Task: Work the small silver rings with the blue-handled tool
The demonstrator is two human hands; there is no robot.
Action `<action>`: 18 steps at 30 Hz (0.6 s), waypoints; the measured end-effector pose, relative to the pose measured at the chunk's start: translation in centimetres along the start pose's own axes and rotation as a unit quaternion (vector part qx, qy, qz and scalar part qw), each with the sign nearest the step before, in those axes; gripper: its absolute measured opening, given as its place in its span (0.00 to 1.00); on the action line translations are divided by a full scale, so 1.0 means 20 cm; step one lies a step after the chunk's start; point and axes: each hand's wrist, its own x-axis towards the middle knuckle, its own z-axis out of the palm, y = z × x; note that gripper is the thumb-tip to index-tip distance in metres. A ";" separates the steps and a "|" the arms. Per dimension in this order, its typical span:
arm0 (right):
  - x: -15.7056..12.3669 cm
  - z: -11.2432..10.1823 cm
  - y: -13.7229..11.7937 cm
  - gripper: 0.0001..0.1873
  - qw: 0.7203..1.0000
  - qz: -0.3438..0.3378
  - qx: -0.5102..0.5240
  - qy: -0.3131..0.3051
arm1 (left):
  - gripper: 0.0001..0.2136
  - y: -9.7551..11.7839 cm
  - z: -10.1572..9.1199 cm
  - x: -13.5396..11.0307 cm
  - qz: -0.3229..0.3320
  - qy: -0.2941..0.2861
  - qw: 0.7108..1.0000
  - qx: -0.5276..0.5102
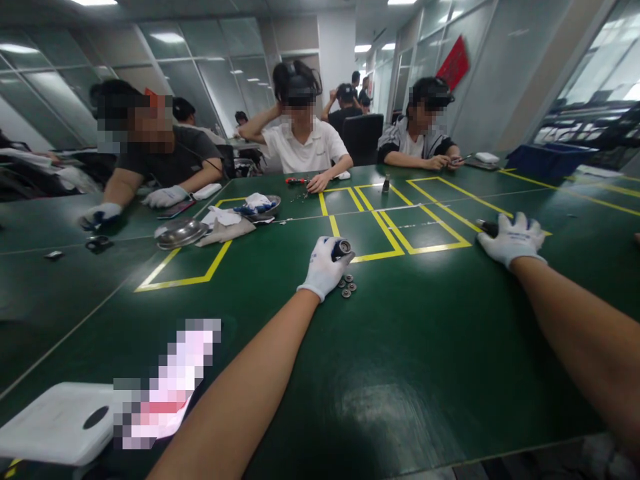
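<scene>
My left hand (324,269), in a white glove, is closed around a dark cylindrical part (343,249). A round metal-rimmed end of that part faces me. Several small grey metal discs (347,287) lie on the green table just below this hand. Over at the right, my right hand (517,240), also in a white glove, rests low over the table with its fingers spread. Beside its thumb and index finger lies a dark, elongated part (487,227), partly covered by the glove. Whether the fingers grip it is hard to make out.
Yellow tape outlines (430,249) mark the green table (400,373). A small dark cylinder (385,184) stands upright farther back. Metal bowls (181,233) and cloths (227,229) lie left. A white device (60,420) and phone (175,380) are near me. Co-workers sit opposite; a blue bin (550,160) stands right.
</scene>
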 end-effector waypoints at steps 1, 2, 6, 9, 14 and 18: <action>0.02 0.01 0.01 0.44 1.000 -0.005 0.005 -0.012 | 0.14 0.00 0.00 0.00 -0.002 0.004 1.000 -0.001; 0.04 0.02 0.02 0.43 1.000 -0.012 0.012 -0.026 | 0.15 0.00 0.00 0.00 -0.004 0.008 1.000 -0.003; 0.06 0.03 0.03 0.38 0.996 -0.028 0.043 -0.072 | 0.16 0.00 0.00 0.00 -0.010 0.009 1.000 -0.011; 0.04 0.00 0.02 0.30 0.996 -0.022 0.055 -0.062 | 0.17 -0.01 0.01 0.01 -0.011 0.006 1.000 -0.017; -0.10 -0.06 -0.09 0.23 0.992 -0.085 0.081 -0.037 | 0.17 -0.01 0.03 0.02 -0.010 0.012 1.000 -0.013; -0.29 -0.12 -0.25 0.20 0.975 -0.189 0.119 -0.016 | 0.17 -0.02 0.04 0.03 -0.005 0.031 0.999 -0.022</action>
